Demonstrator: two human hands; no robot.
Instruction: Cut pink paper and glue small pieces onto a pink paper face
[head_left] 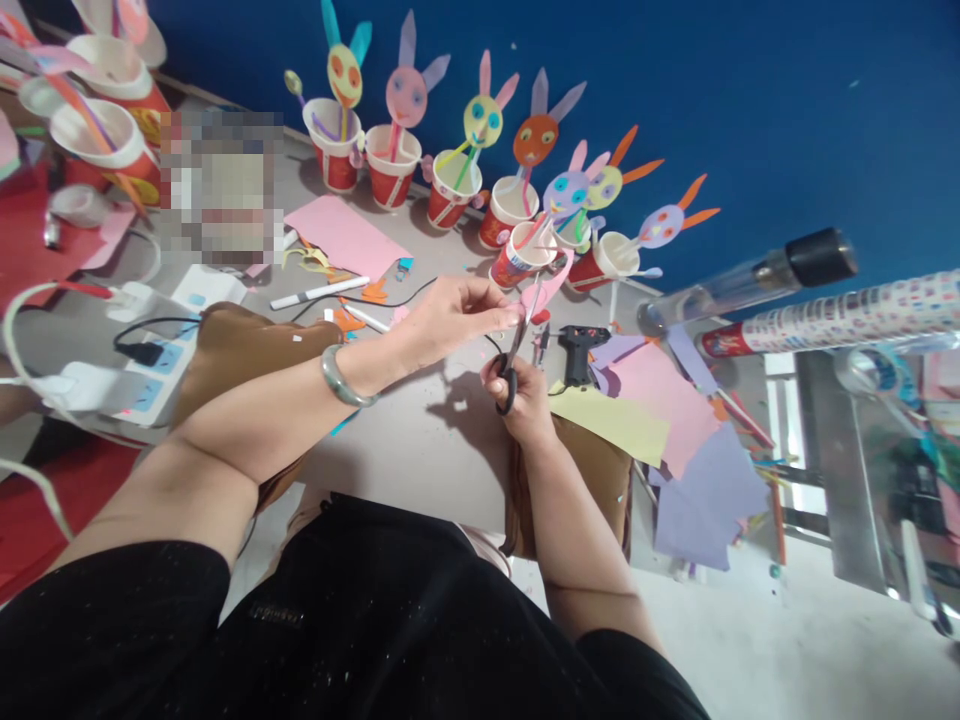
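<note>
In my right hand (529,400) is a pair of scissors (514,358) with black handles, its blades pointing up and away from me. My left hand (457,318) pinches a piece of pink paper (551,288) at the blades. The paper curves up to the right, in front of a red and white paper cup (523,255). Just right of the scissors lies a black glue gun (581,352). Below both hands is the grey tabletop (420,440), with their shadow on it.
Several cups with paper rabbit faces (531,140) line the blue wall. Pink paper (349,235) and a white marker (319,292) lie left. Coloured sheets (709,490) overhang the right edge. A power strip (150,380) with cables sits left; a clear tube (720,300) stands right.
</note>
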